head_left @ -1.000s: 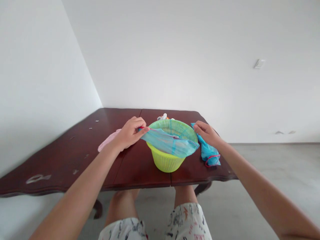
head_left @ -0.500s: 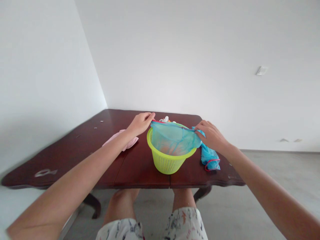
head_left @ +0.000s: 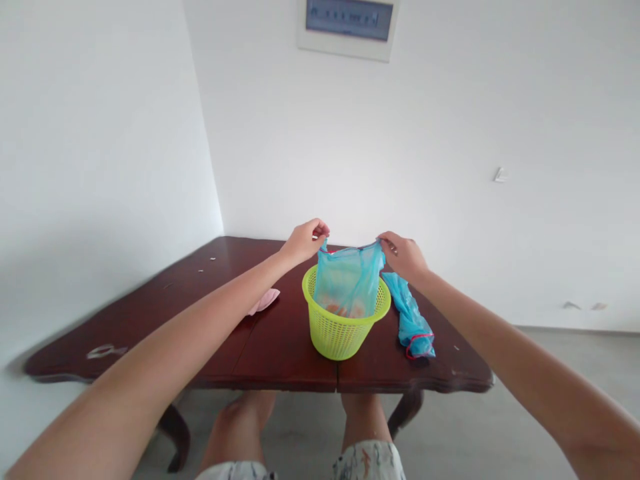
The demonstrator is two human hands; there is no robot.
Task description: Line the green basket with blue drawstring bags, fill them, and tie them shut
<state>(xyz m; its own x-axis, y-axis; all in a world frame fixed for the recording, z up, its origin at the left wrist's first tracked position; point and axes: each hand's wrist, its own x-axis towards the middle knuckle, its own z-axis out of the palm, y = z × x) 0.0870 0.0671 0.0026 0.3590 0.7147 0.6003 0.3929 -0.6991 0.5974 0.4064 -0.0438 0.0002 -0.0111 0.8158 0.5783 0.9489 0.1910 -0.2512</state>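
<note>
A thin, see-through blue plastic bag (head_left: 350,277) with a red drawstring hangs partly inside the lime-green perforated basket (head_left: 336,337). My left hand (head_left: 306,240) pinches the bag's top left corner. At the top right corner, my right hand (head_left: 404,255) grips the same bag with thumb and fingers. Between them the bag's upper edge is stretched, above the basket's far rim. Something orange-brown shows blurred through the plastic; I cannot tell what it is.
Right of the basket lies a second, bunched blue bag (head_left: 411,317) with a red string. A pink cloth (head_left: 263,301) rests on the dark wooden table (head_left: 285,360), partly behind my left forearm. An electrical panel (head_left: 347,27) is on the wall behind.
Both hands have lifted the blue bag's edge and come closer together, so the bag stands more upright in the basket. The view has tilted up, bringing the wall panel into sight.
</note>
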